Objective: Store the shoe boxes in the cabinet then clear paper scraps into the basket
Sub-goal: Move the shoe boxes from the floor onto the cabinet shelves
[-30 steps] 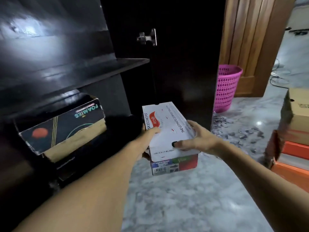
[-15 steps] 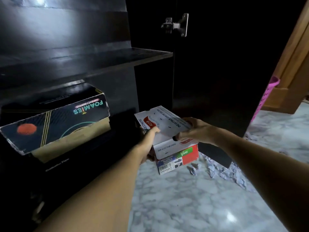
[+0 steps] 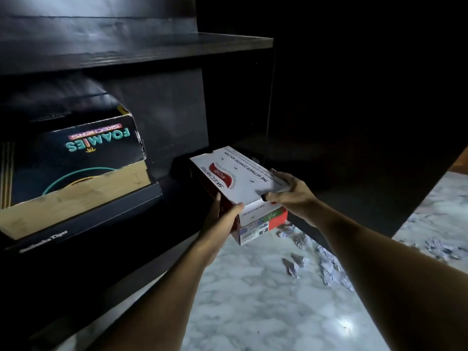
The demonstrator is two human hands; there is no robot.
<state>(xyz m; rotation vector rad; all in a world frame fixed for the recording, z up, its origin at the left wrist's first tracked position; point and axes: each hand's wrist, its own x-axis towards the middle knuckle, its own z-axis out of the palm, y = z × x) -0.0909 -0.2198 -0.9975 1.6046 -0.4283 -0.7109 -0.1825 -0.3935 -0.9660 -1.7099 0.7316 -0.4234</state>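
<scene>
I hold a white and red Skechers shoe box (image 3: 238, 178) in both hands, its far end at the open front of the black cabinet (image 3: 141, 49), low and to the right of the lower shelf. My left hand (image 3: 224, 216) grips its near left corner, thumb on the lid. My right hand (image 3: 291, 192) grips the near right edge. A black Foamies box (image 3: 83, 158) lies on a dark flat box (image 3: 88, 219) in the cabinet's left bay. Crumpled paper scraps (image 3: 326, 267) litter the marble floor under my right arm.
The cabinet's open dark door (image 3: 367, 110) stands to the right, its lower edge close to the scraps. More scraps (image 3: 440, 247) lie beyond it at the right. An empty shelf (image 3: 177, 46) runs above the boxes. The basket is out of view.
I have moved closer to the cabinet and carried the white box forward and left toward the lower bay. The pink basket and the stack of boxes at the right have left the view.
</scene>
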